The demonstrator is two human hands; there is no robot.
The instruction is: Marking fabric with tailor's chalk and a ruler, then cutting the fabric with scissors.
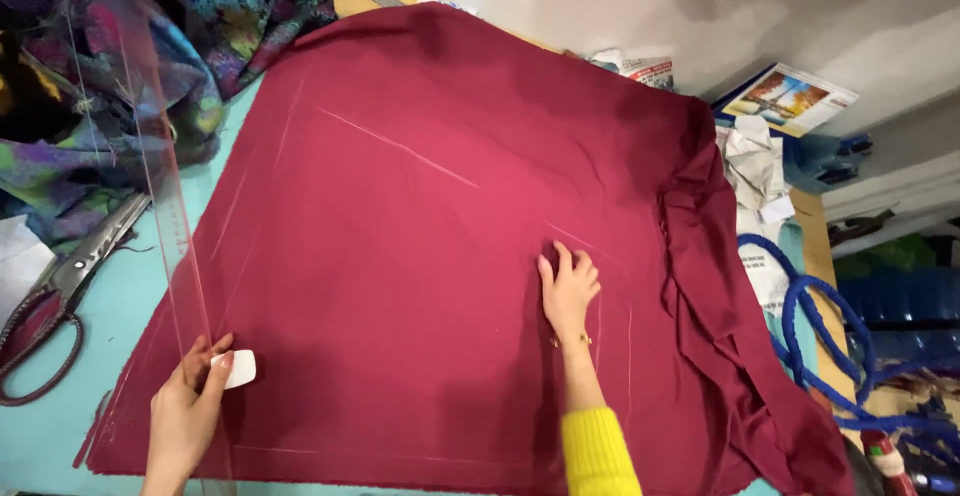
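The left hand [190, 396] is pinching a white chalk piece [240, 368] at the maroon fabric [420, 256] beside the clear ruler [165, 186] (edge best kept pressed flat), while the right hand [568, 286] is lying open, fingers spread, smoothing the cloth

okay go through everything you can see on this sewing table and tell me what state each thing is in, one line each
Dark red fabric: spread flat, chalk-lined, right edge bunched.
Left hand: pinching white tailor's chalk.
Right hand: pressed flat on fabric.
Clear plastic ruler: lying along fabric's left edge.
Maroon-handled scissors: closed, on turquoise table.
Blue cord: loosely coiled.
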